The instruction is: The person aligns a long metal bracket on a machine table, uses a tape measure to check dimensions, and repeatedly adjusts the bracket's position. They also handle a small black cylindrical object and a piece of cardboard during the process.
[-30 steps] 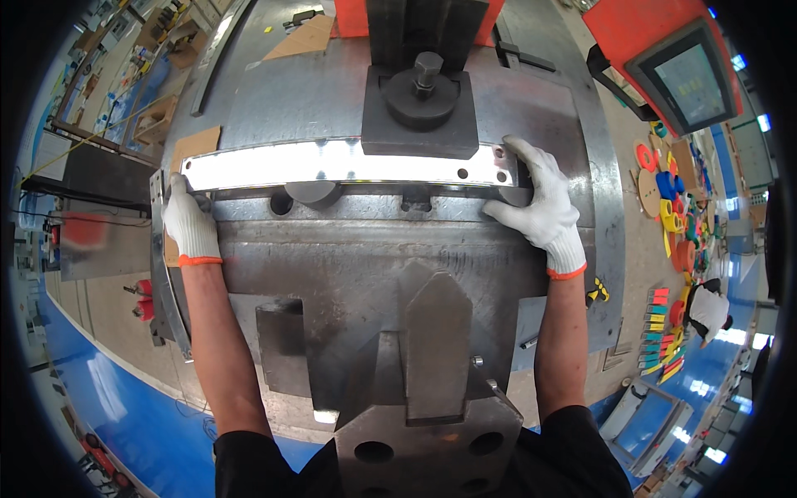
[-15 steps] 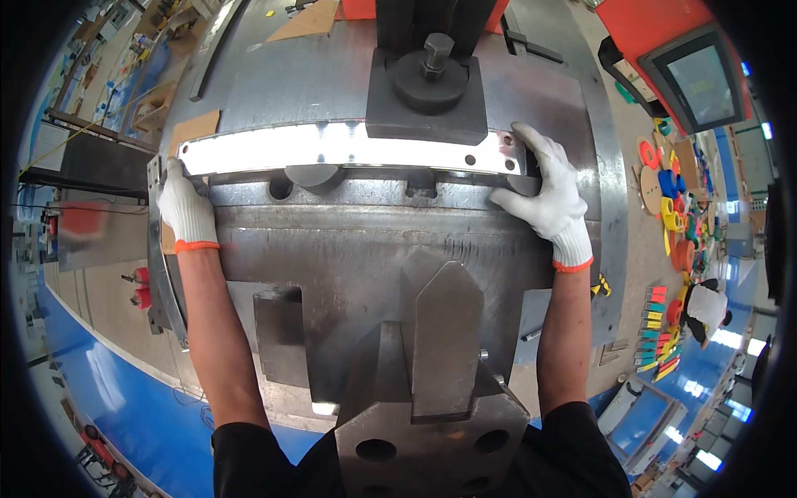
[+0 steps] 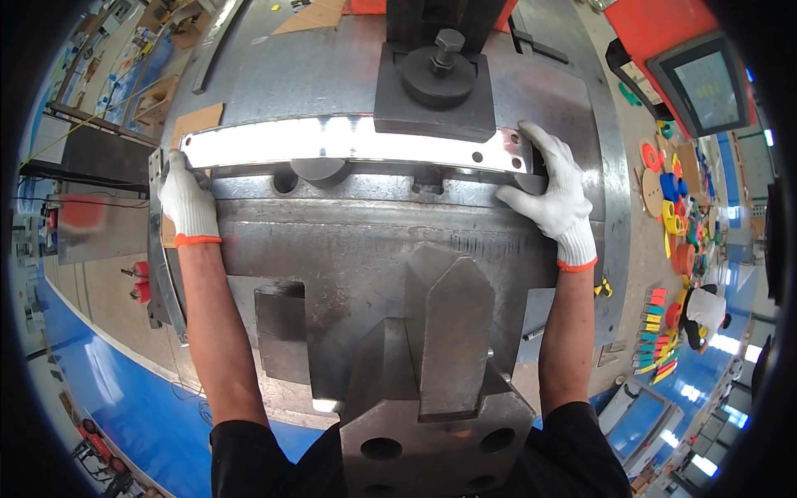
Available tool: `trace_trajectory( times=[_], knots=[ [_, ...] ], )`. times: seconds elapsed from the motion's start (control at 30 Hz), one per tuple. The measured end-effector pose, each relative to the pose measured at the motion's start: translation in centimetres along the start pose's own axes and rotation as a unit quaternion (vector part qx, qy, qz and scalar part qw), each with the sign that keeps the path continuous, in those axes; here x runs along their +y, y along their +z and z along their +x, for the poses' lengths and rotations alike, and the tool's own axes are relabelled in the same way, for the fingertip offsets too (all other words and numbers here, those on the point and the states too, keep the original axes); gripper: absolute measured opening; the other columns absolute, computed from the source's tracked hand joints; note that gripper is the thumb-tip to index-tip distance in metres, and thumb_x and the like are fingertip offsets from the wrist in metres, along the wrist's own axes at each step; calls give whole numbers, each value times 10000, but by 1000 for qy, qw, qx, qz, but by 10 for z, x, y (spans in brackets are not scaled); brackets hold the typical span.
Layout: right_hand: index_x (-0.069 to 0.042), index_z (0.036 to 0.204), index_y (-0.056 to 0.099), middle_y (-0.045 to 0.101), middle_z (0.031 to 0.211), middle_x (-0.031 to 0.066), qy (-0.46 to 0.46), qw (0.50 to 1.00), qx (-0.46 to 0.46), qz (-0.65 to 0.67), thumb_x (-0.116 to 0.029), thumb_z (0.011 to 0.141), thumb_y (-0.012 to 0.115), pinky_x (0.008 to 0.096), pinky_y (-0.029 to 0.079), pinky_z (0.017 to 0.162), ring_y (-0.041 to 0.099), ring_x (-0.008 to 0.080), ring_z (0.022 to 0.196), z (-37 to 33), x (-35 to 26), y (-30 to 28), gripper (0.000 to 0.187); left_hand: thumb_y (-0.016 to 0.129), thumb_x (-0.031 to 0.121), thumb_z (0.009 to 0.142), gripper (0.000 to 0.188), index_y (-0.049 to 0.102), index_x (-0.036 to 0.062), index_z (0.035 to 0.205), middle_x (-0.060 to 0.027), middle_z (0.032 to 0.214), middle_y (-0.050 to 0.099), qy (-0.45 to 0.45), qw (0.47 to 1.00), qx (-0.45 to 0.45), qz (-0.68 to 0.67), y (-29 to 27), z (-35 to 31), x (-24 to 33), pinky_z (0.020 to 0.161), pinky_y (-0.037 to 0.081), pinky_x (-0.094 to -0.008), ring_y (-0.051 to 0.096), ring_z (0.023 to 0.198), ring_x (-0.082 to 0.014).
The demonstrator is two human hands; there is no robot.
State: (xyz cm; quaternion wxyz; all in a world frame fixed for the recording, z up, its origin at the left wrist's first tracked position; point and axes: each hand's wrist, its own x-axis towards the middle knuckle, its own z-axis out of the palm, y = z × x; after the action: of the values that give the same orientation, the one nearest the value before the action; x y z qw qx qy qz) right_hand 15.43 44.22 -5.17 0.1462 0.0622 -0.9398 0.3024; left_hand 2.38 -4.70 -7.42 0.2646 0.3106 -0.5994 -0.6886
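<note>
At the left, the gloved left hand (image 3: 187, 199) met the left end of a long, shiny metal bar (image 3: 282, 145), just nearer than a piece of cardboard (image 3: 199, 119); its fingertips lay at that end, but how tightly they were closed could not be told, part of them being out of sight. From there the bar's long axis ran left to right, almost straight across the steel counter (image 3: 290, 79), with the hands at opposite ends. A dark half-round piece (image 3: 320, 171) showed at its near edge, left of the middle. Farther right, a black block (image 3: 436, 91) hid part of the bar's far edge; whether the two touched was unclear. Beyond the block, the bar's right end, with three holes, pointed into the gloved right hand (image 3: 556, 191). There the fingers were spread, forefinger at the far corner and thumb on the near side, the bar's end lying to the left of the palm; firm contact could not be made out.
</note>
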Motion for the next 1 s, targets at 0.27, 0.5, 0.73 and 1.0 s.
trace_trajectory(
  times=[0.27, 0.5, 0.73, 1.0],
  knots=[
    [-101, 1485, 560, 663, 1327, 156, 24, 999, -23, 14, -229, 644, 942, 468, 504, 1101, 609, 366, 1257, 2, -4, -4, 932, 711, 299, 1035, 237, 678, 67, 1000, -18, 773, 632, 9, 999, -31, 8, -14, 20, -11, 472, 424, -315, 553, 556, -121],
    [-105, 1519, 525, 618, 1376, 187, 65, 994, -84, 24, -224, 648, 937, 470, 487, 1132, 575, 385, 1316, 9, -13, -15, 971, 719, 349, 1002, 491, 653, 90, 1414, -169, 1325, 678, 175, 918, 26, 354, -3, -3, 7, 1032, 527, -413, 672, 1173, -309],
    [-104, 1512, 502, 578, 1401, 189, 146, 981, -121, -28, -248, 655, 927, 467, 498, 1119, 569, 393, 1326, 17, -30, -19, 968, 681, 379, 1017, 379, 731, 67, 1227, -190, 1126, 713, 494, 705, -256, 439, 53, -40, 42, 963, 535, -462, 683, 1090, -359],
    [-99, 1440, 536, 605, 1294, 207, 136, 977, -111, -119, -348, 698, 899, 488, 527, 1035, 604, 414, 1196, 21, -36, -10, 863, 536, 503, 1064, 484, 773, 85, 1003, -214, 848, 731, 365, 634, -397, 554, 86, -67, 38, 784, 537, -516, 707, 855, -436]
  ],
)
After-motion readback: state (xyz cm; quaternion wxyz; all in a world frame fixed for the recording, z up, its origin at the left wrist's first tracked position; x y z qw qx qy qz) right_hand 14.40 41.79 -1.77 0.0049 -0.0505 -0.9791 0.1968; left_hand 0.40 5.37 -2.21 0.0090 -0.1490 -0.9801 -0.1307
